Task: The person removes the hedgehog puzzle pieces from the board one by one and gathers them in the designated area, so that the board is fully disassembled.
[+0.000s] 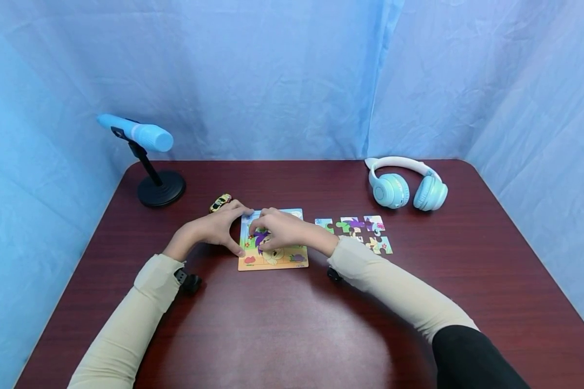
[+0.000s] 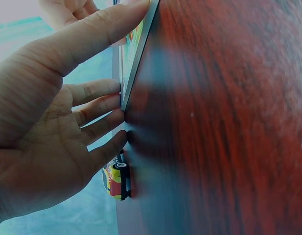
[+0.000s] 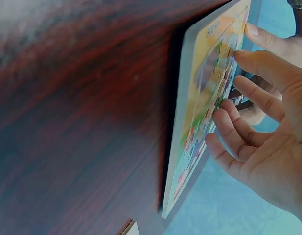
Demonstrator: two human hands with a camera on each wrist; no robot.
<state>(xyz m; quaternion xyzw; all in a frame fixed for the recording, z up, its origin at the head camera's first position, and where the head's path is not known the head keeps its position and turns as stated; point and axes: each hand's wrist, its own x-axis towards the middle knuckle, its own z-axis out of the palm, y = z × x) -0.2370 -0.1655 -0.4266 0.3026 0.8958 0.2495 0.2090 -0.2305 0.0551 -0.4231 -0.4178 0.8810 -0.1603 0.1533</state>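
Note:
A jigsaw puzzle board [image 1: 278, 265] with a cartoon picture lies flat on the table. My left hand [image 1: 218, 227] steadies its left side, thumb at the near part and straight fingers along the far part of the edge. Over the board's middle, my right hand [image 1: 287, 231] touches the picture with thumb and fingertips bent lightly downward. In the right wrist view its fingers [image 3: 258, 98] are spread and rest on the puzzle surface; whether a piece lies under them is hidden. Several loose puzzle pieces [image 1: 375, 223] lie right of the board.
A small yellow toy car [image 1: 220, 202] stands just beyond my left hand. Farther back are a blue microphone [image 1: 148, 136] on a black stand [image 1: 161, 188] at left and cat-ear headphones [image 1: 391, 190] at right. Blue curtains [image 1: 282, 81] surround the dark red table [image 1: 253, 335].

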